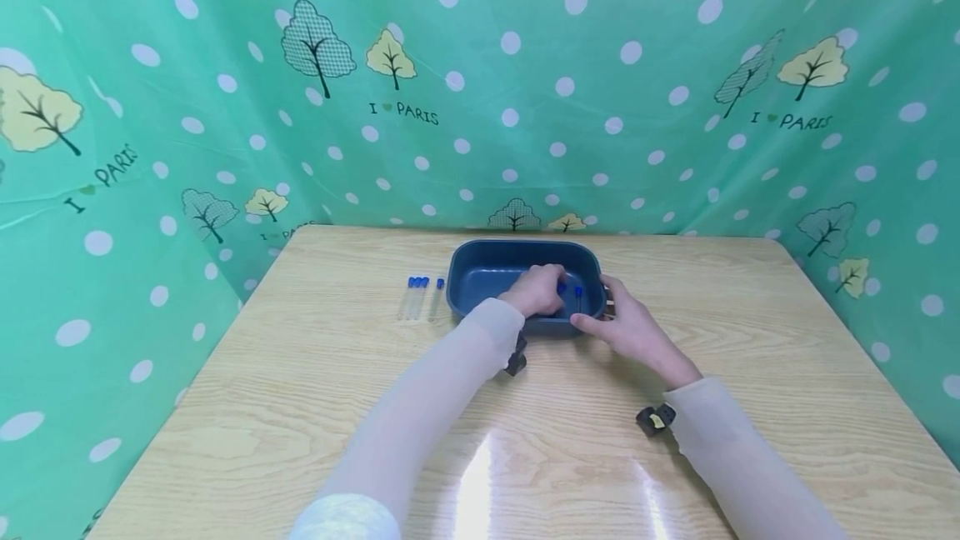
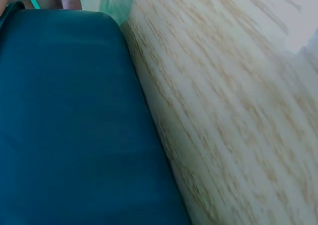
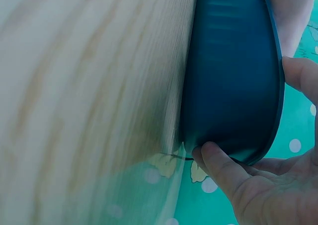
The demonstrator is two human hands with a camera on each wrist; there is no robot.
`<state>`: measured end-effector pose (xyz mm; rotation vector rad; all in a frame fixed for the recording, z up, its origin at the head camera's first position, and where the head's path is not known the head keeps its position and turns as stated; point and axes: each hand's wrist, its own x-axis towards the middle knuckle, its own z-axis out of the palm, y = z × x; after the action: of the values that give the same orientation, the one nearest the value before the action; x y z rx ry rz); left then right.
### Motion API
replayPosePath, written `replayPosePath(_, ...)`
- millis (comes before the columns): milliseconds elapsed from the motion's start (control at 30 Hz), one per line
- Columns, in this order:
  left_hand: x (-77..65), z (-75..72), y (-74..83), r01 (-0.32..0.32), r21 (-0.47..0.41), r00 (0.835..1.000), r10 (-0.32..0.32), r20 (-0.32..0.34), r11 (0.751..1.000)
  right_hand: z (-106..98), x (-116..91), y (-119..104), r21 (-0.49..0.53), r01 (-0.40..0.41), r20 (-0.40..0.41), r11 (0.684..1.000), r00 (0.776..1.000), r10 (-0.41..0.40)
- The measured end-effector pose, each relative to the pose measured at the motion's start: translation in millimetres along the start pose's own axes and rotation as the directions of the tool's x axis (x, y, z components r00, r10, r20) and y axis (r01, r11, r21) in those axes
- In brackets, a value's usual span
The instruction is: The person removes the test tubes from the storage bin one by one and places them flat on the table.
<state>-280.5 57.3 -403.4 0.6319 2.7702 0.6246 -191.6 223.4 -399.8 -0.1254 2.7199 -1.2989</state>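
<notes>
A dark blue basin (image 1: 480, 280) with rounded corners stands on the table. My left hand (image 1: 537, 290) reaches over its front rim, the fingers down inside beside a blue cap (image 1: 562, 287). The fingertips are hidden, so whether they pinch that tube cannot be told. Another blue-capped tube (image 1: 578, 293) is in the basin, right of this hand. At the right end my right hand (image 1: 630, 327) grips the basin, the thumb at the front rim. The right wrist view shows its thumb (image 3: 298, 75) at the rim and fingers (image 3: 223, 165) against the outer wall (image 3: 228, 86).
Several clear tubes with blue caps (image 1: 417, 282) lie left of the basin, one (image 1: 437, 298) slightly apart from the others. The wood-grain table (image 1: 315, 373) meets a green dotted cloth (image 1: 510, 148) behind and at the sides.
</notes>
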Motion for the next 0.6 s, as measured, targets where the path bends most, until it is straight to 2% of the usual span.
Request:
replayPosePath(367, -8.0, -8.8, -5.4, -0.012, -0.052, 1.000, 0.011, -0.025, 0.999, 0, -1, -1, 0.004, 0.005, 0.008, 1.000, 1.000, -0.005)
replayPosePath(600, -11.6, -12.6, -9.0, -0.051, -0.055, 0.997, 0.048, -0.053, 0.997, 1, 1, 0, 0.002, -0.015, 0.010, 1.000, 1.000, 0.015)
